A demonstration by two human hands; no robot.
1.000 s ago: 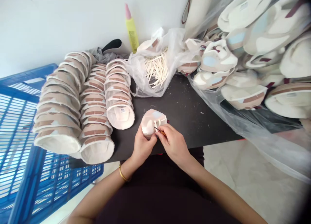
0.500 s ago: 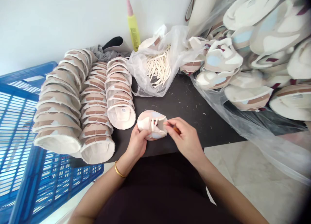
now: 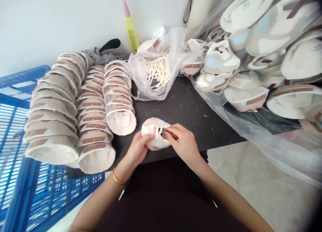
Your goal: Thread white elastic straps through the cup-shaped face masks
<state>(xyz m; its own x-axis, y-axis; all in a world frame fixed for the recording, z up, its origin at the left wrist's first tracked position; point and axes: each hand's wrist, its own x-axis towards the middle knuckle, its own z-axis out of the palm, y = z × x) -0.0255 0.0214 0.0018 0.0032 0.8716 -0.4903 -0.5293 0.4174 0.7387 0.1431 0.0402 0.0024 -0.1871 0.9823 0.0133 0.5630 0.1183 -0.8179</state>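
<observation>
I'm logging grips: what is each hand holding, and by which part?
The left hand holds the shoe upper by the end farther from the right hand, thumb on top. The right hand holds a slim tool by its handle.

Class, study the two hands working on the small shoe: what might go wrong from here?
The tool in the right hand points toward the left hand, so a slip might jab it. The thin straps across the opening of the shoe might snag or twist. The nearest row of stacked uppers stands close by; an elbow might topple it.
</observation>
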